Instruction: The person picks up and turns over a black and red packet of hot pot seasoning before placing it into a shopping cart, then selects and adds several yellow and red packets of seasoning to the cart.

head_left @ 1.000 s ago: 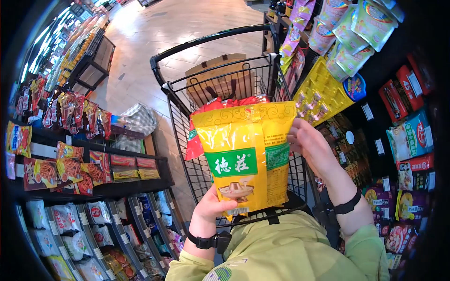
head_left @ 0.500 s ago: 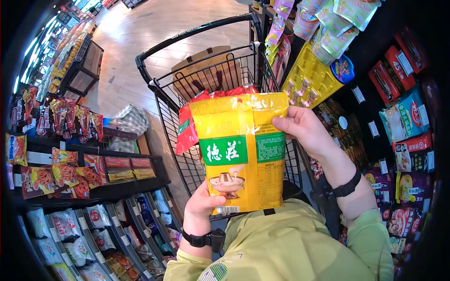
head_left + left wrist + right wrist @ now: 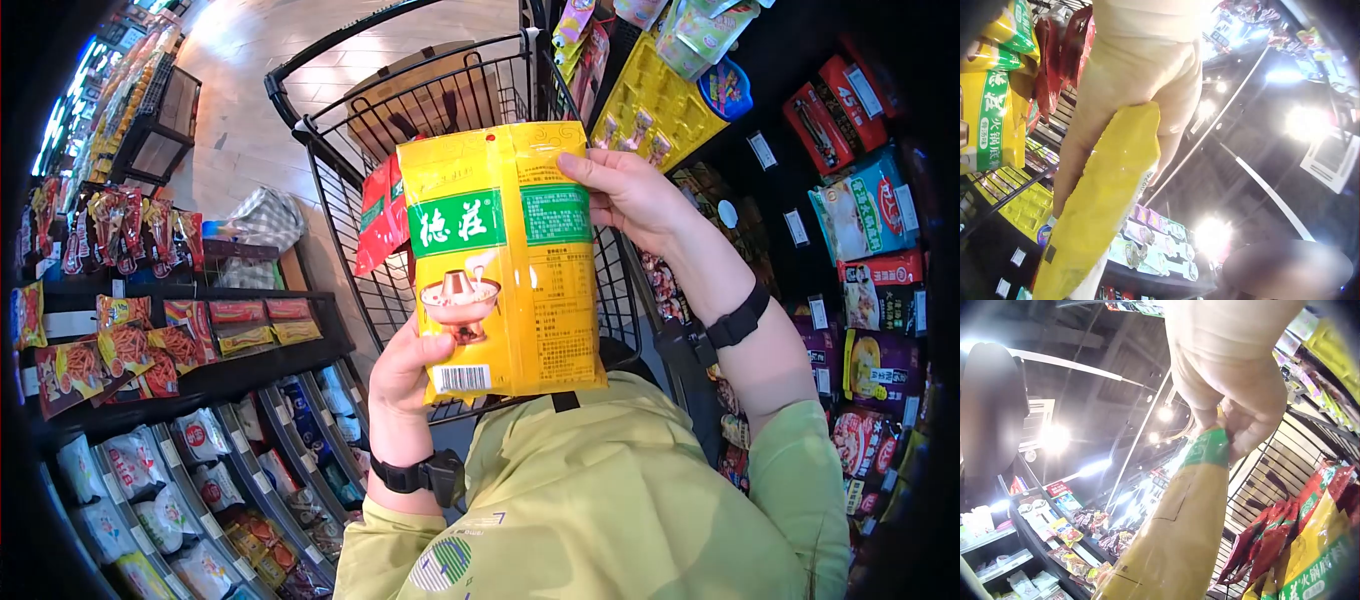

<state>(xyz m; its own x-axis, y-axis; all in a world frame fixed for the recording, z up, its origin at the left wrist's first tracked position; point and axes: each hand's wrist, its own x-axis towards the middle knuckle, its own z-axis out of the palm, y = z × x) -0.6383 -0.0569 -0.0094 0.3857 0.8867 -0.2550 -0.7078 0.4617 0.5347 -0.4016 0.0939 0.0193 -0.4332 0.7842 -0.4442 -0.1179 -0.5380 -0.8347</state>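
Packet [image 3: 510, 290] of glossy yellow plastic, rectangular: my left grip [image 3: 405, 365] pinches one side, my right grip [image 3: 638, 200] the other

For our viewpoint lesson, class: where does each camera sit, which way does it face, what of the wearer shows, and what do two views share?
Head: on the head, facing forward and down at the yellow packet; left hand, right hand, green top show.
Left wrist: on that wrist, facing packet and ceiling lights; left hand shows.
Right wrist: on that wrist, facing packet's opposite edge; right hand shows.
Both wrist views share red packets.
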